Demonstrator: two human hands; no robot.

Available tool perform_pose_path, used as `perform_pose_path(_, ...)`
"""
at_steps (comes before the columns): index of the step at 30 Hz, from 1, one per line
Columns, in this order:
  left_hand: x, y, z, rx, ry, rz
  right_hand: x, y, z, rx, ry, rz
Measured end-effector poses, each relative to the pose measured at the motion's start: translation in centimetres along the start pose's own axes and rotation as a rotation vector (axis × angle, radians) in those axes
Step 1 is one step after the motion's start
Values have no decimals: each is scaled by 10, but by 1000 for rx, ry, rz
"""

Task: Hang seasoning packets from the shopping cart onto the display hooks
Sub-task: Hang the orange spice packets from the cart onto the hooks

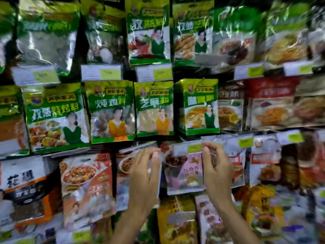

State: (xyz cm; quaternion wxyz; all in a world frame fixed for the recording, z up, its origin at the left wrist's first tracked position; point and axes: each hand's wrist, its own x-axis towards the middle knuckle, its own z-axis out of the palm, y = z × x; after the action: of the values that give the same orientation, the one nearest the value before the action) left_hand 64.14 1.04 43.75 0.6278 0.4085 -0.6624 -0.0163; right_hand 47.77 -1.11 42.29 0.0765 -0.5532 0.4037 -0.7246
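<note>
Rows of seasoning packets hang on a display wall. My left hand (146,175) lies with straight fingers against the front of a blurred packet (123,189) in the third row. My right hand (215,166) is just to the right of it. Its fingers are curled at the top edge of a pink and white packet (184,175), right beside the yellow price tag (193,148) of that hook. The hooks themselves are hidden behind packets and tags. The shopping cart is not in view.
Green packets (111,111) fill the two upper rows, with white and yellow price tags (154,72) between them. Red and orange packets (86,184) hang left of my hands, yellow ones (175,224) below, more red ones (270,104) at the right.
</note>
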Motion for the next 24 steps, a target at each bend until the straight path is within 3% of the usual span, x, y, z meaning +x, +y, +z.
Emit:
perform_pose_path(7,69,52,85,-33,5,-136,113,26,-59,-2,-127,23)
perform_pose_path(11,106,50,114,-47,-68,-269,159,39,-51,-14,-275,147)
perform_pose_path(15,124,39,142,89,-89,-299,183,53,-29,36,-357,253)
perform_pose_path(19,133,24,166,81,-77,-343,190,66,-8,151,-388,185)
perform_pose_path(24,143,11,180,125,-13,-405,197,79,10,90,-339,122)
